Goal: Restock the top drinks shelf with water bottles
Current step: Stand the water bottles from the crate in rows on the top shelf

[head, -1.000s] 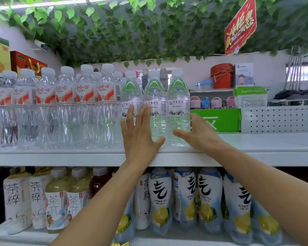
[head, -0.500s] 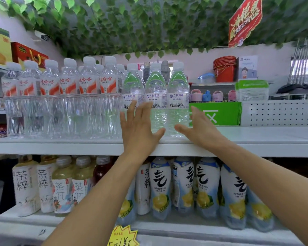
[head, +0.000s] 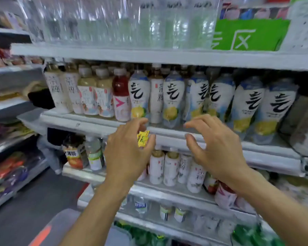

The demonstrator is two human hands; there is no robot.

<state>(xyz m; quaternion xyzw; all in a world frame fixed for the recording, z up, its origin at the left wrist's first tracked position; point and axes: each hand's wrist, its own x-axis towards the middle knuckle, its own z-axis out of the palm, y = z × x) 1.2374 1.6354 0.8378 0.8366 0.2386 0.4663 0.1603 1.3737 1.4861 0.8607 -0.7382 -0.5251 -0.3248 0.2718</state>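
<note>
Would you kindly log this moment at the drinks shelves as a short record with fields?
top shelf: water bottles stand in a row, green box at their right
second shelf: white-labelled drink bottles, one red bottle
left hand: empty, fingers loosely curled, in front of a yellow price tag
right hand: empty, fingers loosely curled
image: motion-blurred

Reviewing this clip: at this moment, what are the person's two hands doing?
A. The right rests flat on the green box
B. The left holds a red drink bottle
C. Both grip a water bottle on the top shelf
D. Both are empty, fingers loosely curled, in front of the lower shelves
D: the left hand and right hand hold nothing, hanging before the lower shelves, below the water bottles on the top shelf.
</note>
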